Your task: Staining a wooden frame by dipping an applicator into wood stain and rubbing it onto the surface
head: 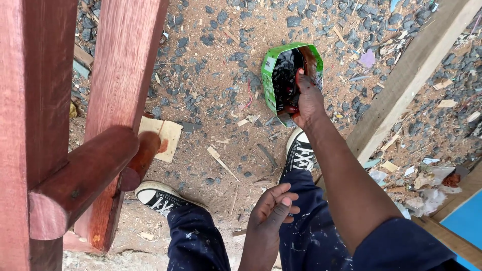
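My right hand (307,98) reaches down into a green container (271,83) that sits tilted on the ground, its inside dark and wet with reddish-brown stain. The fingers are inside the opening; whether they hold something there is hidden. My left hand (271,211) hovers over my knee with fingers loosely curled and nothing in it. A red-stained wooden frame (118,75) with rounded rails (83,175) stands at the left, close to my left shoe (160,198).
The ground is sandy, strewn with grey gravel and wood chips. A pale unpainted plank (411,75) runs diagonally at the right. A small flat wood offcut (165,135) lies by the frame's leg. Paper scraps and a blue surface (467,221) sit at the lower right.
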